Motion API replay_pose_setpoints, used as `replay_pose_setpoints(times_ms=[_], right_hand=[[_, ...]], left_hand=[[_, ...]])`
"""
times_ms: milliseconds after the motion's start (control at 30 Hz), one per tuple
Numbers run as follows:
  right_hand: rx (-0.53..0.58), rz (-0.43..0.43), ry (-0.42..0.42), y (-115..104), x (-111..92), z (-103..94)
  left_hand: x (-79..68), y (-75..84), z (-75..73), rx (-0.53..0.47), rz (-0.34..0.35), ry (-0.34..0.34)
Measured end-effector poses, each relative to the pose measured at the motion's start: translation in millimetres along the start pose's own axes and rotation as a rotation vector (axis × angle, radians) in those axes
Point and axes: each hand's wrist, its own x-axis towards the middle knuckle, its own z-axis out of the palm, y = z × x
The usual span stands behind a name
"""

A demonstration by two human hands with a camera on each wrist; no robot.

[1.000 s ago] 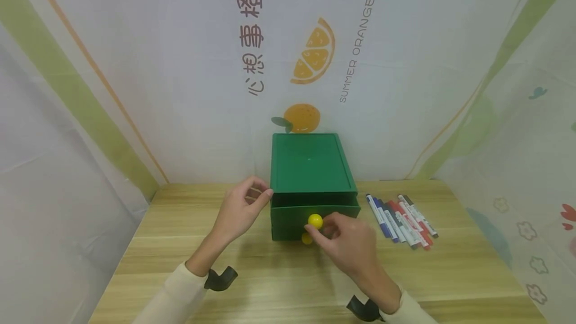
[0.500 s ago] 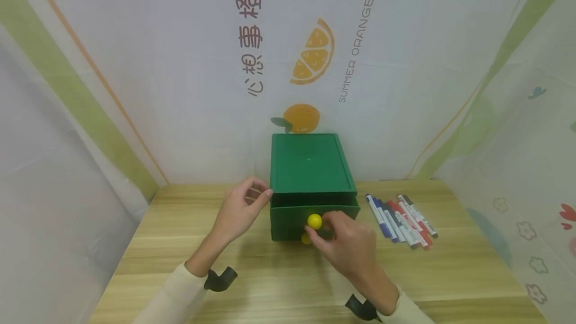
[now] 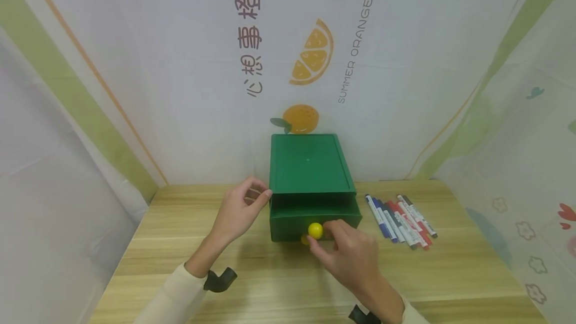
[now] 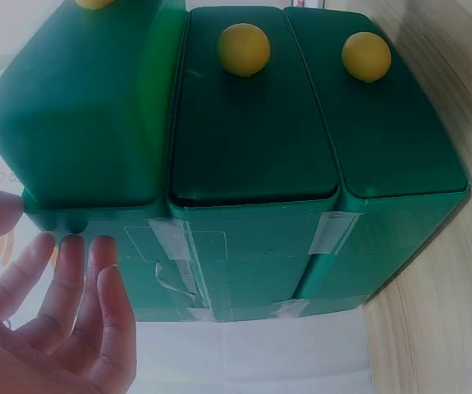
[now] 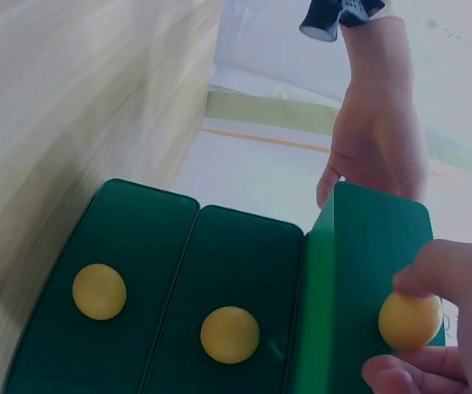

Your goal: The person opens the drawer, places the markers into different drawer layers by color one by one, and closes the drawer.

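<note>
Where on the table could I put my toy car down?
The wooden table is bare left of the left hand, and along the front edge between the sleeves. The far right corner past the markers is bare too. It is crowded around the green drawer box, where the right hand pinches the top drawer's yellow knob.

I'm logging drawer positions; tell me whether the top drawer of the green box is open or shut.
Partly open. The top drawer juts out past the two below it, and the right hand pinches its yellow knob.
</note>
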Motion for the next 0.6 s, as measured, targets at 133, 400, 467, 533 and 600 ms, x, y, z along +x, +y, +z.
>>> replay_pose_setpoints(times_ms=[133, 400, 467, 533, 600], right_hand=[[0.005, 0.006, -0.027, -5, -4, -6.1], [-0.006, -0.007, -0.030, -15, -13, -16.2], [-0.015, -0.008, -0.037, -17, -15, -18.5], [-0.020, -0.006, -0.044, -19, -16, -20.8], [-0.025, -0.004, -0.050, -22, -18, -23.0]], left_hand=[[0.0, 0.0, 0.1, -0.001, -0.006, -0.002], [-0.1, -0.4, 0.2, -0.001, -0.005, 0.003], [-0.2, -0.4, 0.1, 0.001, -0.004, 0.004], [-0.2, -0.3, 0.1, 0.002, -0.003, 0.005], [-0.2, -0.3, 0.1, 0.003, -0.002, 0.004]])
